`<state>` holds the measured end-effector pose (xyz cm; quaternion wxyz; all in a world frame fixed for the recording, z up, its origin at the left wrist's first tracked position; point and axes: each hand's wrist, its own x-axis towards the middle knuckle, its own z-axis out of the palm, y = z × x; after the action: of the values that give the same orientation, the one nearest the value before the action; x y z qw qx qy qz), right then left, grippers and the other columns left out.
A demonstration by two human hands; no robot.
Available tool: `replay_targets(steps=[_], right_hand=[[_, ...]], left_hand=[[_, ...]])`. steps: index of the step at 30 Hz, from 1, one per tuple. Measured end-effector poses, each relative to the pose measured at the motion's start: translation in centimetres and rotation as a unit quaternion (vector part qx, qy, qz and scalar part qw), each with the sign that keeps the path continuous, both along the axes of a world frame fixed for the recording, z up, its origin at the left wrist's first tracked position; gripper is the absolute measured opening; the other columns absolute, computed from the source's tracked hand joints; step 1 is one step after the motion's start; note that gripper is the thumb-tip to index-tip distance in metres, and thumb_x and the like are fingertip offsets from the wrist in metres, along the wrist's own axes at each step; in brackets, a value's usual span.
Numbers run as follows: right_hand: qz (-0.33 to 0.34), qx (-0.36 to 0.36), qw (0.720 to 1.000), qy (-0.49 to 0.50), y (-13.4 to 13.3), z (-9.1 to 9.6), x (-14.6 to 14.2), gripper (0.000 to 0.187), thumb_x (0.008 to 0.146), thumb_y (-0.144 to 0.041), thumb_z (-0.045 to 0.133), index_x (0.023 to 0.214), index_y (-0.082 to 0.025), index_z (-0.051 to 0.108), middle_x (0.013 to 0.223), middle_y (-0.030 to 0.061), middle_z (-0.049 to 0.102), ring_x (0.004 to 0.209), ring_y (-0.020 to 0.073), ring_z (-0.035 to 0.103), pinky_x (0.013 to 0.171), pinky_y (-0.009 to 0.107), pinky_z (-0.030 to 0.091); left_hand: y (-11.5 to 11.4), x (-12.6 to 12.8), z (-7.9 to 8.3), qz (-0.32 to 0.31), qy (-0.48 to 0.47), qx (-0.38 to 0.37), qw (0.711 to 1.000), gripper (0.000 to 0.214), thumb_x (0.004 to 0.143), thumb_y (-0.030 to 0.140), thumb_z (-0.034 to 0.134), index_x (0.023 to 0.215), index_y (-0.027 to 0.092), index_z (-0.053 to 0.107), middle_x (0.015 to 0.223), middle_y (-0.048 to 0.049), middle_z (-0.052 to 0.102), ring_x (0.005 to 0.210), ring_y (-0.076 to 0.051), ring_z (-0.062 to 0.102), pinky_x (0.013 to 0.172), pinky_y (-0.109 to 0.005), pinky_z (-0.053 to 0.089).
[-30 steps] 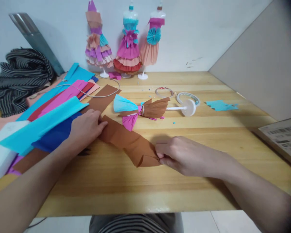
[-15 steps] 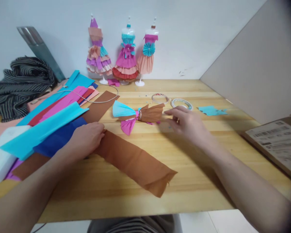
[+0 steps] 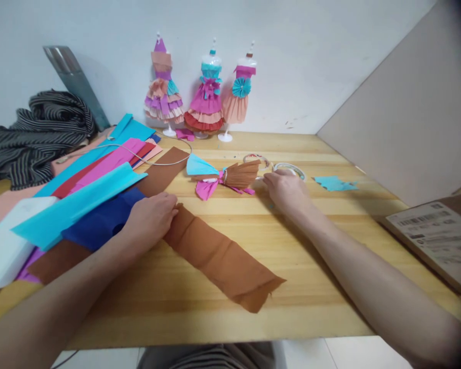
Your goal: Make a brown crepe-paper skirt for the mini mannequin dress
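Note:
My left hand (image 3: 153,218) is closed on the upper left end of a brown crepe paper strip (image 3: 223,253), which slants across the table towards the front. Beyond it lies a paper bow (image 3: 238,177) with blue, pink and brown pleated parts, tied round the middle with something pale. Just right of the bow, my right hand (image 3: 286,192) rests low over the tabletop with its fingers pinched together. A small whitish bit shows at the fingertips; what they grip, I cannot make out. Behind this hand is a tape roll (image 3: 297,170), partly covered by it.
Coloured crepe paper sheets (image 3: 84,205) spread over the left side, beside a white box-like object (image 3: 19,241). Three dressed mini mannequins (image 3: 209,102) stand at the wall. A second tape roll (image 3: 255,158), a blue scrap (image 3: 335,183) and a cardboard box (image 3: 434,230) are farther right.
My right hand has come down beside the bow and its fingers have drawn together. My left hand keeps hold of the brown strip. The whole view has shifted slightly.

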<state>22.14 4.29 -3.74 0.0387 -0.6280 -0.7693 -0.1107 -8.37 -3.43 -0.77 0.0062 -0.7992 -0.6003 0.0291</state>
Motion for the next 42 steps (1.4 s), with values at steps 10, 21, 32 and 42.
replay_targets(steps=[10, 21, 32, 42], right_hand=[[-0.028, 0.074, 0.994, 0.071, 1.1, -0.7, -0.4, 0.032, 0.089, -0.018, 0.039, 0.11, -0.011, 0.062, 0.107, 0.0186, 0.063, 0.09, 0.0284, 0.061, 0.067, 0.034, 0.043], [0.195, 0.078, 0.878, 0.43, -3.7, -0.1, -1.7, 0.021, 0.087, -0.025, 0.052, 0.102, -0.02, 0.065, 0.08, 0.0052, 0.067, 0.061, 0.0155, 0.057, 0.057, 0.03, 0.047], [0.125, -0.259, 0.681, 0.674, -4.8, -0.4, -5.8, 0.029, 0.064, -0.031, 0.073, 0.087, -0.015, 0.064, 0.067, -0.0021, 0.06, 0.042, 0.0043, 0.042, 0.04, 0.02, 0.032], [0.115, -0.254, 0.653, 0.704, -2.7, 0.9, -6.2, 0.03, 0.066, -0.039, 0.072, 0.073, -0.018, 0.052, 0.053, -0.0015, 0.064, 0.047, 0.0109, 0.06, 0.046, 0.021, 0.045]], left_hand=[[2.8, 1.8, 0.0, -0.031, -0.015, 0.091, 0.995, 0.019, 0.091, 0.027, 0.043, 0.089, 0.017, 0.059, 0.091, -0.0088, 0.067, 0.083, -0.026, 0.064, 0.061, -0.03, 0.038], [3.5, 3.3, -0.5, -0.189, -0.02, 0.301, 0.935, 0.024, 0.092, 0.028, 0.046, 0.078, 0.017, 0.062, 0.067, -0.005, 0.062, 0.069, -0.019, 0.059, 0.051, -0.027, 0.03], [4.0, 5.7, 0.1, -0.159, -0.304, 0.04, 0.939, 0.017, 0.073, 0.023, 0.067, 0.089, 0.019, 0.067, 0.066, 0.0036, 0.062, 0.058, -0.01, 0.051, 0.054, -0.021, 0.033], [5.2, 5.7, 2.0, -0.072, -0.286, -0.023, 0.955, 0.012, 0.068, 0.022, 0.06, 0.059, 0.017, 0.056, 0.053, 0.0045, 0.048, 0.054, -0.012, 0.045, 0.051, -0.024, 0.028]])
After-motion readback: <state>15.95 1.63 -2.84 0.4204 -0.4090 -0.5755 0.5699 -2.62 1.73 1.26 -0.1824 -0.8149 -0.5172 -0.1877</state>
